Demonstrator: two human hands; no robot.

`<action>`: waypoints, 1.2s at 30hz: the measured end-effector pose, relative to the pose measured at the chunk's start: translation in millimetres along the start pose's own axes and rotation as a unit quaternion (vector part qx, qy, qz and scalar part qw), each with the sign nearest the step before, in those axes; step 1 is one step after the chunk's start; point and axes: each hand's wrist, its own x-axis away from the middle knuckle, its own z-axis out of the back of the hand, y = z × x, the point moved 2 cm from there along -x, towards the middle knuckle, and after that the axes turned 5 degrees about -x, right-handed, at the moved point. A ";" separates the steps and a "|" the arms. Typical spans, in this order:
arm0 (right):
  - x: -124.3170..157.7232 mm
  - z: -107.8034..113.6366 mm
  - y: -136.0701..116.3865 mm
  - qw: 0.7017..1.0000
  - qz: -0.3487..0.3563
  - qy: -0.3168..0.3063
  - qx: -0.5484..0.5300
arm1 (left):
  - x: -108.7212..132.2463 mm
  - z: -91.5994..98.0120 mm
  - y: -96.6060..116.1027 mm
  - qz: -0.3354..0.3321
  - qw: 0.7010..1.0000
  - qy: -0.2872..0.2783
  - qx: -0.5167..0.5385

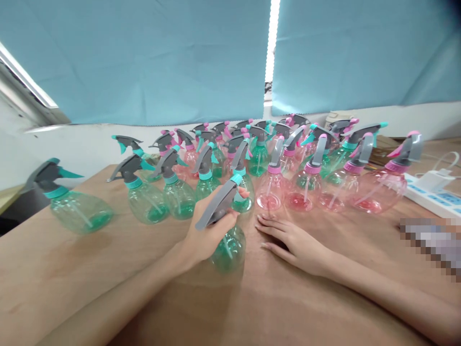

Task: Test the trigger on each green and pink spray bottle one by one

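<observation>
My left hand (207, 233) is wrapped round the neck of a green spray bottle (229, 252), below its grey trigger head with a teal nozzle. The hand hides the collar and part of the trigger. Beside it, my right hand (293, 238) rests on the wooden table with its fingers stretched out and nothing in them. Just beyond those fingertips stands a pink spray bottle (270, 190) with a grey head. To the left of my left hand are more green spray bottles, among them one bottle (180, 197) close by.
Several pink and green spray bottles crowd the back of the wooden table (173, 307). One green bottle (81, 211) stands apart at the left. A white power strip (432, 194) with a plugged-in charger lies at the right, near a blurred-out object (432, 240). Blue curtains (173, 62) hang behind.
</observation>
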 end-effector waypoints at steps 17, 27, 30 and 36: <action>0.1 0.0 0.2 1.000 0.000 -0.003 0.015 | 0.8 2.9 -3.7 0.016 1.000 -0.001 0.022; -1.1 2.5 -2.4 1.000 -0.005 -0.008 0.018 | -2.1 1.7 4.8 -0.005 1.000 0.004 0.018; -1.3 2.5 -2.4 1.000 -0.003 -0.009 0.017 | -2.9 -0.2 8.0 -0.009 1.000 0.006 0.015; -0.6 1.5 -1.2 1.000 0.001 -0.002 0.015 | -0.6 -2.2 6.6 0.008 1.000 0.009 0.015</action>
